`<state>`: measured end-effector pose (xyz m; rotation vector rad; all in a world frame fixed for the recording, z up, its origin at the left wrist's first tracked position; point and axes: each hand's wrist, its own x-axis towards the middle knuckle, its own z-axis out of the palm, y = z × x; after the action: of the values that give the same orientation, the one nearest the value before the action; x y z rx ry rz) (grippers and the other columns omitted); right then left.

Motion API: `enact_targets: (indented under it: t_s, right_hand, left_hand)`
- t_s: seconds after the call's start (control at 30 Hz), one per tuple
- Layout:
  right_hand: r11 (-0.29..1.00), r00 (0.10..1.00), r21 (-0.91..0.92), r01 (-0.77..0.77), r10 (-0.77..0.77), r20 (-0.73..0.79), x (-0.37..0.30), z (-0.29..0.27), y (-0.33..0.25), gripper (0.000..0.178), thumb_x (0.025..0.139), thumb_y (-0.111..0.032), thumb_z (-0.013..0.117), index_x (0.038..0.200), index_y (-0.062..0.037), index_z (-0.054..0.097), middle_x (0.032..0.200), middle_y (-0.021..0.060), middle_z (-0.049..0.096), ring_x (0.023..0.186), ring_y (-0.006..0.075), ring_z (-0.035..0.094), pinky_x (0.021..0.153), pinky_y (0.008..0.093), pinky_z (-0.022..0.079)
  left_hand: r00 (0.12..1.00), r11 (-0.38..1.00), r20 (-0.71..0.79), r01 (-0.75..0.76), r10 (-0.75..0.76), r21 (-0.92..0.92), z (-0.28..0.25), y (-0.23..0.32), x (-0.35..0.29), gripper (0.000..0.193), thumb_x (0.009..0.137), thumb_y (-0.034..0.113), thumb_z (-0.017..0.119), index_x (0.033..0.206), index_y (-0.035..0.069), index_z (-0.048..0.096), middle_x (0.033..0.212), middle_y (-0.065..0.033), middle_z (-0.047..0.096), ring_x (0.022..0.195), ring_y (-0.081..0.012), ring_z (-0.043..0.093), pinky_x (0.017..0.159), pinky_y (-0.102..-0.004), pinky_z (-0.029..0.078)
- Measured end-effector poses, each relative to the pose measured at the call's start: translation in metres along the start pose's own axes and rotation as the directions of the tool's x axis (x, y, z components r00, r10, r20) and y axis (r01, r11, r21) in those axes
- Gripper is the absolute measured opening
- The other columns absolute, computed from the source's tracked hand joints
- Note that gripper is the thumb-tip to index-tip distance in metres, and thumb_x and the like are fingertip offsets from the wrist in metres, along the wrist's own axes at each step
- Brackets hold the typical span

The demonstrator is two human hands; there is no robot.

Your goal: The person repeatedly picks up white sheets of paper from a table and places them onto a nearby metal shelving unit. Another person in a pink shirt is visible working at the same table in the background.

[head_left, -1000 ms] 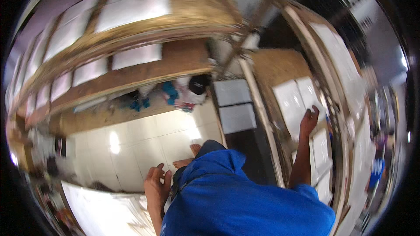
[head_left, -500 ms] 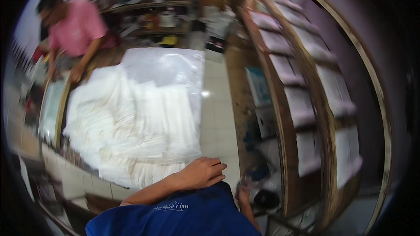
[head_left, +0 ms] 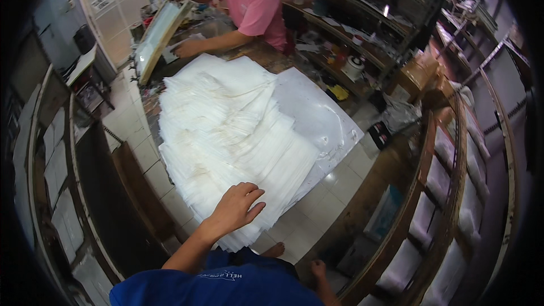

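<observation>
A broad spread of thin white sheets [head_left: 232, 130] lies in overlapping layers on a table in front of me. My left hand [head_left: 239, 207] hovers over or rests on its near edge, fingers slightly bent and thumb apart, holding nothing; contact cannot be made out. My right hand [head_left: 318, 269] hangs low at my side, its fingers mostly hidden from above. Past the sheets, a person in a pink shirt [head_left: 260, 3] tilts up a wooden-edged frame with a pale green mesh [head_left: 161, 37], one hand at its top and the other near the table beneath it.
A pale plastic-like sheet [head_left: 323, 119] covers the table's right corner. Slanted wooden racks [head_left: 447, 215] holding white pieces stand on my right, with similar racks [head_left: 71, 192] on my left. Cluttered shelves [head_left: 345, 28] and cardboard boxes [head_left: 416, 73] are at the back.
My view has swung left, shifting the table rightward in the picture. My left hand has moved from in front of my body to the sheets' near edge. The other person's frame is now tilted up.
</observation>
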<state>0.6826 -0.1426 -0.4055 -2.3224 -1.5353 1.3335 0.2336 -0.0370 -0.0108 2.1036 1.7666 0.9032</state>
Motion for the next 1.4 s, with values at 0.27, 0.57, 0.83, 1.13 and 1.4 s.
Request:
enact_targets:
  t_s: [0.27, 0.57, 0.83, 1.13, 1.4]
  right_hand:
    - [0.997, 0.991, 0.037, 0.072, -0.068, -0.119, 0.081, -0.078, -0.035, 0.028, 0.084, -0.02, 0.061, 0.102, 0.0015, 0.064, 0.103, 0.0187, 0.067, 0.095, 0.0305, 0.065, 0.084, 0.0386, 0.05]
    - [0.997, 0.968, 0.067, 0.027, -0.043, 0.248, 0.026, -0.039, -0.085, 0.036, 0.084, -0.025, 0.063, 0.105, 0.0044, 0.064, 0.091, 0.0205, 0.068, 0.086, 0.0264, 0.067, 0.079, 0.0368, 0.05]
    - [0.955, 0.99, -0.294, 0.044, -0.002, 0.142, 0.014, -0.041, -0.058, 0.042, 0.084, -0.03, 0.062, 0.108, 0.0046, 0.064, 0.1, 0.0218, 0.068, 0.096, 0.0311, 0.066, 0.083, 0.038, 0.05]
    - [0.977, 0.993, 0.194, 0.086, -0.069, -0.095, 0.065, -0.076, -0.052, 0.036, 0.087, -0.025, 0.06, 0.108, 0.005, 0.061, 0.094, 0.0157, 0.065, 0.077, 0.0224, 0.065, 0.063, 0.0356, 0.052]
    - [0.988, 0.991, 0.089, 0.124, -0.118, -0.067, 0.029, -0.026, -0.009, 0.027, 0.09, -0.022, 0.06, 0.102, 0.0019, 0.063, 0.086, 0.009, 0.065, 0.077, 0.0165, 0.062, 0.072, 0.0322, 0.051]
  left_hand:
    - [0.973, 0.973, -0.124, 0.206, -0.194, 0.1, -0.013, 0.007, -0.029, 0.027, 0.084, 0.02, 0.066, 0.104, 0.002, 0.064, 0.107, -0.0132, 0.061, 0.095, -0.031, 0.059, 0.083, -0.04, 0.047]
    - [0.966, 0.966, -0.164, 0.221, -0.198, 0.135, -0.049, -0.04, 0.001, 0.026, 0.084, 0.02, 0.066, 0.102, 0.001, 0.064, 0.103, -0.0152, 0.062, 0.091, -0.0337, 0.06, 0.081, -0.04, 0.048]
    - [0.979, 0.955, -0.201, 0.044, 0.017, 0.295, -0.057, -0.082, 0.126, 0.021, 0.081, 0.018, 0.068, 0.096, 0.004, 0.064, 0.098, -0.0136, 0.06, 0.092, -0.0308, 0.057, 0.08, -0.0398, 0.046]
    - [0.994, 0.771, -0.062, -0.03, 0.089, 0.636, 0.025, -0.149, 0.282, 0.014, 0.078, 0.016, 0.064, 0.088, 0.006, 0.066, 0.094, -0.0075, 0.06, 0.092, -0.0226, 0.056, 0.077, -0.0376, 0.044]
    - [0.977, 0.707, 0.024, 0.137, -0.213, 0.693, 0.117, -0.244, 0.385, 0.022, 0.085, 0.013, 0.052, 0.097, 0.01, 0.07, 0.106, -0.0075, 0.063, 0.104, -0.023, 0.058, 0.083, -0.0395, 0.045]
